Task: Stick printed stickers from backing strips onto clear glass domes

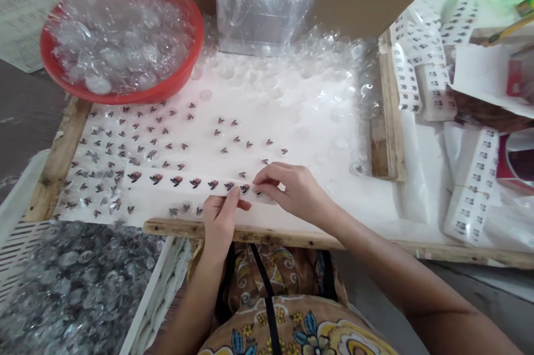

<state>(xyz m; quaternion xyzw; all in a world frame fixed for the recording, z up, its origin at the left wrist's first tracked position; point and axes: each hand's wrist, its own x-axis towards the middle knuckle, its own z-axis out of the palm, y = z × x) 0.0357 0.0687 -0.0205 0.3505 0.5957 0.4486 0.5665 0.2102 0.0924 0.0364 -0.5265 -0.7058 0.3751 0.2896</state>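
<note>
Left hand (223, 215) pinches the turtle-printed strip (186, 182); right hand (293, 188) closes tightly on its right end.

The left hand (221, 218) is pinching, with its thumb (232, 199) lying on top and its other fingers bending below. One finger (244, 206) is poking out toward the right grip. The right hand (296, 188) is pinching too, just beside the left grip and slightly farther out. Its thumb (279, 195) is bending close to its pointing finger (269, 173). Behind the grips, the left arm (194, 299) is pointing mostly forward; the right arm (392, 271) is slanting inward.
</note>
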